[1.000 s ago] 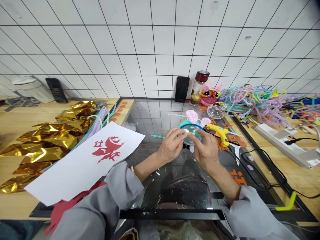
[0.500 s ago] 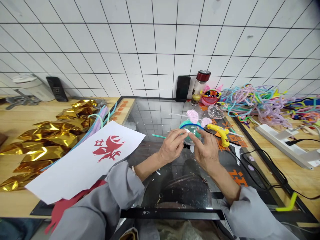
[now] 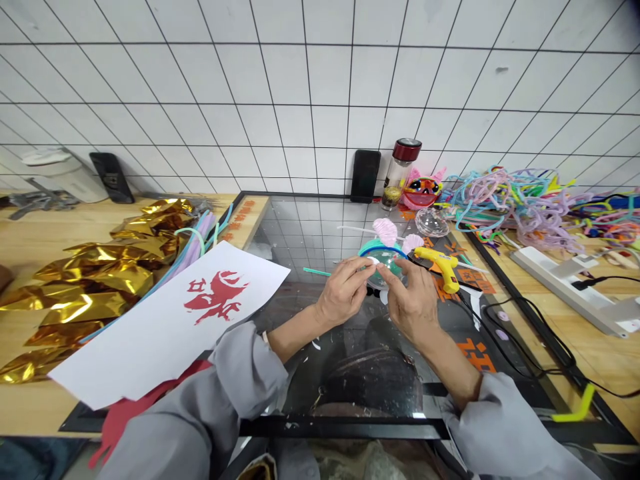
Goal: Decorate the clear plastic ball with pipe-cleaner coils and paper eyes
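My left hand (image 3: 344, 288) pinches a small white piece (image 3: 373, 261) between thumb and fingertips. From the other side my right hand (image 3: 414, 300) presses its closed fingers to the same piece. Just behind the fingertips sits a clear and green rounded craft piece (image 3: 384, 275) with a blue band (image 3: 383, 249) along its upper side and fuzzy pink ear shapes (image 3: 385, 231) above. The hands partly hide it. A yellow hot glue gun (image 3: 443, 267) lies on the glass right beside my right hand.
A white sheet with a red print (image 3: 165, 340) and gold foil pieces (image 3: 100, 290) lie at the left. Along the wall stand a phone (image 3: 366, 176), a bottle (image 3: 400, 175) and a pink animal-faced craft (image 3: 423, 190). Pipe cleaners (image 3: 525, 207), a power strip (image 3: 570, 290) and cables (image 3: 530, 320) are right.
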Motion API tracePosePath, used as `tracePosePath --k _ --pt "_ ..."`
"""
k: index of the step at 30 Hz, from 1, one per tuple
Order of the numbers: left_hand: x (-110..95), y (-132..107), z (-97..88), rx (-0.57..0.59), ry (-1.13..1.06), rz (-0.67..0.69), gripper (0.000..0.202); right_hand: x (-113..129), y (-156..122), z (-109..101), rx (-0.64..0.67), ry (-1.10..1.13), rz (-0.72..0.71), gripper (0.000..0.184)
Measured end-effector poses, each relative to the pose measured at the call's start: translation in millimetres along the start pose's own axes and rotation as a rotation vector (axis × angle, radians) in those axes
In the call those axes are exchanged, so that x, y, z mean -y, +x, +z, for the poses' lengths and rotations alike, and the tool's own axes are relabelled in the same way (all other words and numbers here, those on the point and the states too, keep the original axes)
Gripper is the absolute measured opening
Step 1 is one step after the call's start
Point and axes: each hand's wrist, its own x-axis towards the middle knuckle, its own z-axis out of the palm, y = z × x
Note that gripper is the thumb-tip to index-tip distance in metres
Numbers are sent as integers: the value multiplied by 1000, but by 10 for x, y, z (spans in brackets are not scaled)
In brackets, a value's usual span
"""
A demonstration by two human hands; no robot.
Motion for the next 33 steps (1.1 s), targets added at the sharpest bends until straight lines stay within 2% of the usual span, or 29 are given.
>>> tracePosePath --k 26,30,33 --pt "9 8 -8 -7 19 13 36 -29 0 -10 14 -26 -22 42" --pt "-13 58 -40 -25 87 -22 27 -28 6 -16 9 -32 -23 41" --pt "-30 118 -63 -55 115 -108 18 -24 10 -25 21 -26 -18 40"
